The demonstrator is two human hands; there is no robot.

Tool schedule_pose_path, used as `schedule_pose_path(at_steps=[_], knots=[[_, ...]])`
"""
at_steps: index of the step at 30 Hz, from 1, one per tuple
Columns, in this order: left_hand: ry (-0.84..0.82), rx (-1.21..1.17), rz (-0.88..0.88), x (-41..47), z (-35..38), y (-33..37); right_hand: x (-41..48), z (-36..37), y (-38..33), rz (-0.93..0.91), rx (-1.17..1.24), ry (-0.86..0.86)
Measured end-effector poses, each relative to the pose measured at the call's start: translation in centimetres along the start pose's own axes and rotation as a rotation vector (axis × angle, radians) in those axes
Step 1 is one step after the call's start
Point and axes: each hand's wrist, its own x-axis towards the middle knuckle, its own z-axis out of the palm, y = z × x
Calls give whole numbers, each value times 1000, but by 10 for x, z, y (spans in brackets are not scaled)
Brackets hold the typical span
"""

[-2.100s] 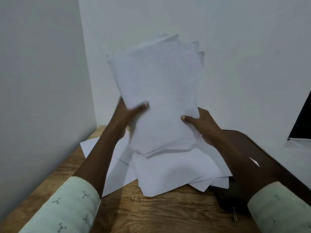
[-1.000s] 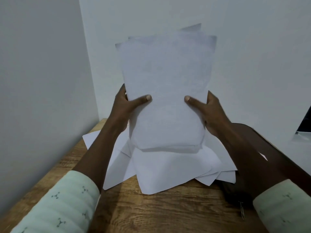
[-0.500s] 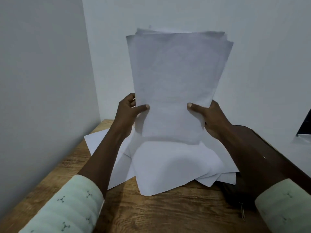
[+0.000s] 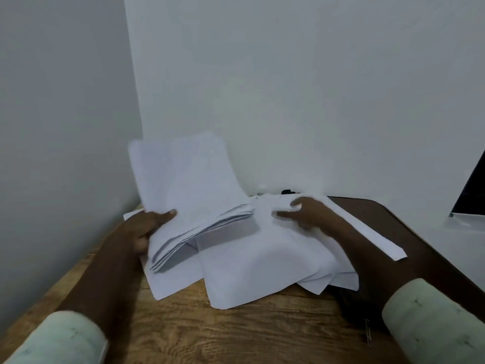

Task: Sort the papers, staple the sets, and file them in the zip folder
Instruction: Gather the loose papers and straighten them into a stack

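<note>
Left hand (image 4: 143, 228) gripping a fanned stack of papers (image 4: 189, 185) with curled fingers, right hand (image 4: 311, 214) resting with fingers spread on loose sheets (image 4: 262, 261), wooden tabletop (image 4: 210, 334)

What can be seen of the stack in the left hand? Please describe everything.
The stack is several plain white sheets, thin and limp; I can make out no print. The left hand grips its left edge, thumb on top. Its far end curls up toward the wall; its near edge is fanned, so separate sheets show. It hangs tilted, low over the loose sheets on the table; whether it touches them, I cannot tell.
</note>
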Motion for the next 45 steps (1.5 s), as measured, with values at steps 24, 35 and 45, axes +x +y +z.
schedule_pose_path(at_steps=[24, 35, 45], knots=[[174, 569, 50, 12, 2, 2, 43, 8, 36, 266, -402, 107], [183, 733, 106, 3, 26, -9, 40, 14, 15, 112, -288, 62], [124, 701, -19, -4, 13, -1, 50, 20, 23, 20, -191, 88]])
